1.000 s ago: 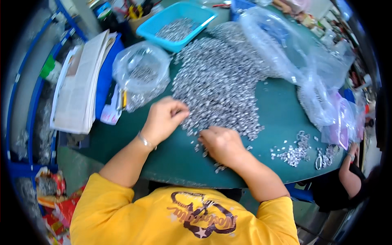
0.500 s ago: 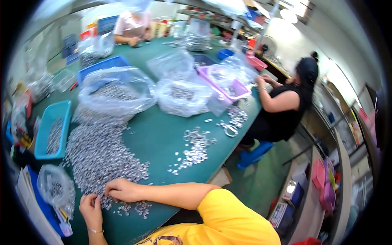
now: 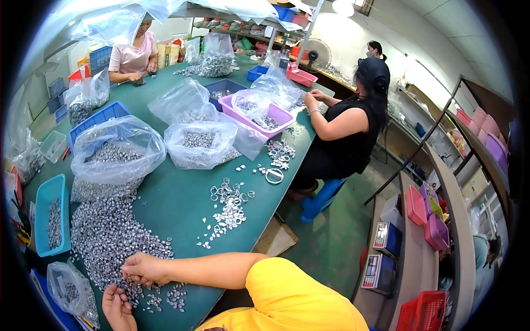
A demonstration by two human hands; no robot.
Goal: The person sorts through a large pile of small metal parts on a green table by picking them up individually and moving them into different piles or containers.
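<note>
A large heap of small silvery metal pieces (image 3: 110, 226) spreads over the green table in front of me. My right hand (image 3: 147, 268) rests at the heap's near edge, its fingers pinched together. What it pinches, if anything, is too small to make out. Just nearer and to the left, my left hand (image 3: 118, 309) is held with curled fingers beside the pieces; its contents cannot be made out. A few small clusters of the same pieces (image 3: 175, 298) lie right of my hands, under my right forearm.
A teal tray (image 3: 41, 220) and a clear bag (image 3: 69, 281) stand left of the heap. Behind it are a large open bag (image 3: 118, 138) and a purple basket (image 3: 256, 124). Loose rings (image 3: 229, 207) lie mid-table. One co-worker (image 3: 348, 121) sits at the right edge, another (image 3: 132, 58) across.
The view has turned to the right, so the table appears farther left. My hands stay by the heap's near edge, slightly farther apart, and my left fingers now curl upward.
</note>
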